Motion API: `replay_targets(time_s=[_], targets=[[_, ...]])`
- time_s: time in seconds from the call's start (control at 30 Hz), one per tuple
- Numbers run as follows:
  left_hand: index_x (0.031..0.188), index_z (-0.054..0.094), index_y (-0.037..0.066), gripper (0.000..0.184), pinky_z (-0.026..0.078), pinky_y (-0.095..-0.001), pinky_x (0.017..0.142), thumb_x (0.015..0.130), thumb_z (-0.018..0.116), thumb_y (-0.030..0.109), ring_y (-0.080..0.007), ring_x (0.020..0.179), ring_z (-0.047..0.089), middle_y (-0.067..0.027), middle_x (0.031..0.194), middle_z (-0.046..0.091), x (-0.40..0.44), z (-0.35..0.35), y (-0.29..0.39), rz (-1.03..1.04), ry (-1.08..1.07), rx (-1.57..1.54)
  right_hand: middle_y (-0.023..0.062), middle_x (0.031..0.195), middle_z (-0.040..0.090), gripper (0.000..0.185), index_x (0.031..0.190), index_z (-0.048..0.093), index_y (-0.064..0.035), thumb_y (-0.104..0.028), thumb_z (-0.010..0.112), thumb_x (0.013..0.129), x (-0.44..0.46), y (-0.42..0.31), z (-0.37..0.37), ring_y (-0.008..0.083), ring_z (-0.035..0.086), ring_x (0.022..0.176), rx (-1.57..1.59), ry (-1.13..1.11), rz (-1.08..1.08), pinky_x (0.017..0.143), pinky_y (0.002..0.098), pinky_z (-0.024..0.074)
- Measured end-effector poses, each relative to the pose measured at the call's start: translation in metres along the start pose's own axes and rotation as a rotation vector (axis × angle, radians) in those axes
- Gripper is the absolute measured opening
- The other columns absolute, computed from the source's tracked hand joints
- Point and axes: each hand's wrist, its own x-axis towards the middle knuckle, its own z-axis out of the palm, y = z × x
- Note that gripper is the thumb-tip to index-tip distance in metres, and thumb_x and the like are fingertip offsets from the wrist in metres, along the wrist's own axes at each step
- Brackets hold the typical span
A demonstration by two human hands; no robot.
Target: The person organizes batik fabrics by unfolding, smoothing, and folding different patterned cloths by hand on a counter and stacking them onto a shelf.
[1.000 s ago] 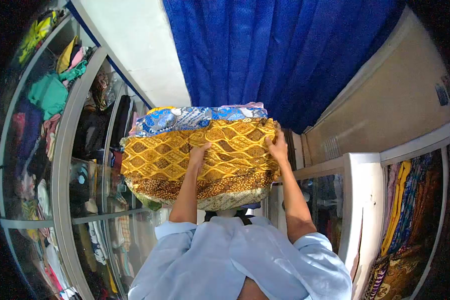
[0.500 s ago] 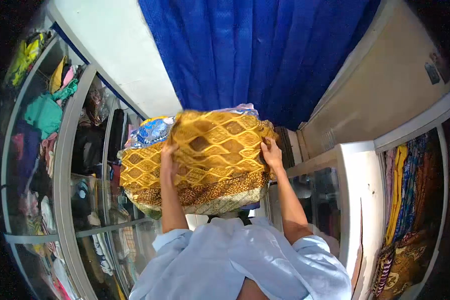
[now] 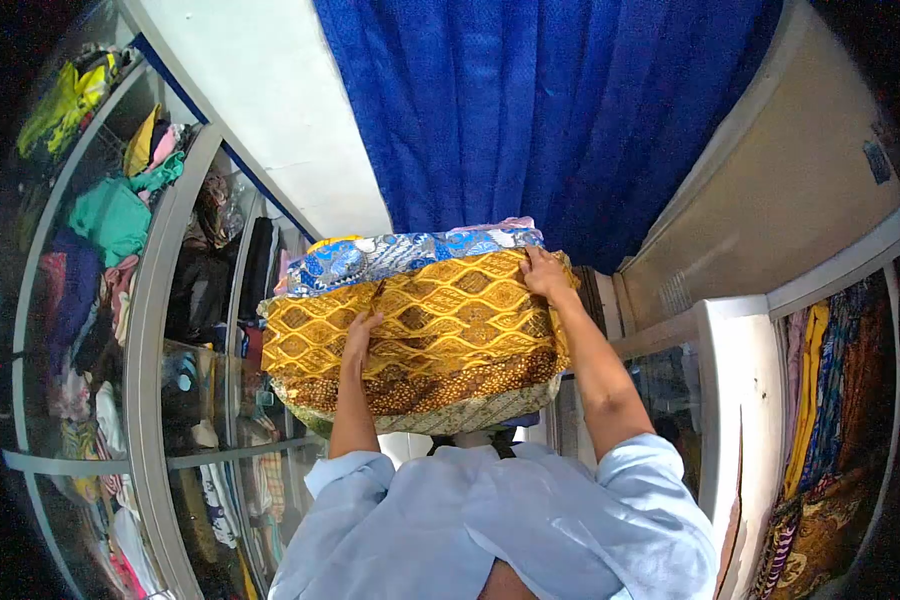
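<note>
A folded yellow-and-brown patterned cloth (image 3: pixel 450 320) lies on top of a pile of fabrics in front of me. Its pattern is a wavy lattice, with a darker dotted brown border near me. My left hand (image 3: pixel 362 335) rests on the cloth left of its middle, fingers extended beside a small dark crease. At the far right corner, my right hand (image 3: pixel 546 275) has its fingers bent over the cloth's edge. Behind it shows a blue-and-white patterned cloth (image 3: pixel 370 258). A pale green patterned fabric (image 3: pixel 430 420) sticks out below the near side.
Glass-fronted cabinets with clothes stand on the left (image 3: pixel 150 330). A blue curtain (image 3: pixel 530 120) hangs behind the pile, beside a white wall (image 3: pixel 270 110). To the right is another glass case (image 3: pixel 840 380) with folded fabrics and a white post (image 3: pixel 735 400).
The yellow cloth's raised, blurred part now lies flat, uncovering more blue-and-white cloth. My right hand has moved up to the far corner. My left hand has let go of the lifted edge.
</note>
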Motion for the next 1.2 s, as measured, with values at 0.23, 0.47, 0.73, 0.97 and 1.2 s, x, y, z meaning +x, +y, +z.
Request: replay_targets(time_s=[0.23,0.47,0.73,0.97,1.2], targets=[[0.128,0.036,0.002,0.072,0.03,-0.0451,0.099,0.075,0.065,0.041,-0.0329,0.124,0.034,-0.0221,0.132,0.035,0.025,-0.012,0.024,0.123,-0.252,0.088,0.0154,0.103,0.059,0.033,0.096,0.056,-0.01,-0.021,0.064,0.066,0.014,-0.007,-0.023,0.0345,0.052,0.101,0.015,-0.005,-0.333,0.087,0.0407,0.0422],[0.131,0.036,0.002,0.08,0.035,-0.0401,0.095,0.075,0.061,0.053,-0.0297,0.12,0.041,-0.0178,0.126,0.047,0.038,0.025,0.045,0.305,0.199,0.287,0.0134,0.091,0.06,0.024,0.085,0.062,-0.0126,-0.023,0.063,0.063,0.004,-0.035,-0.039,0.0319,0.051,0.095,-0.16,-0.048,-0.618,0.084,0.0427,0.0377],[0.104,0.056,0.002,0.038,0.042,-0.0425,0.08,0.077,0.062,0.029,-0.0349,0.095,0.055,-0.0193,0.102,0.059,0.025,0.076,0.059,0.392,0.395,0.589,0.0154,0.138,0.031,0.061,0.139,0.023,-0.0181,-0.021,0.051,0.085,-0.026,-0.105,-0.004,0.0303,0.023,0.132,-0.656,-0.026,-0.285,0.106,0.0566,0.0118],[0.085,0.06,-0.001,0.029,0.042,-0.0361,0.068,0.081,0.057,0.028,-0.0225,0.071,0.055,-0.0109,0.075,0.059,0.043,0.056,0.041,0.641,0.366,0.236,0.0172,0.147,0.005,0.073,0.143,0.003,-0.0236,-0.049,0.042,0.087,-0.076,-0.144,0.081,0.0331,0.006,0.136,-0.291,-0.171,-0.392,0.107,0.0529,0.0062],[0.09,0.064,0.002,0.02,0.043,-0.0308,0.07,0.084,0.059,0.021,-0.0135,0.075,0.054,-0.0044,0.084,0.062,0.041,0.024,0.04,0.608,0.156,-0.003,0.0176,0.146,0.01,0.073,0.143,0.012,-0.024,-0.05,0.047,0.084,-0.087,-0.126,0.097,0.0338,0.008,0.135,-0.22,-0.03,-0.428,0.107,0.0519,0.006]])
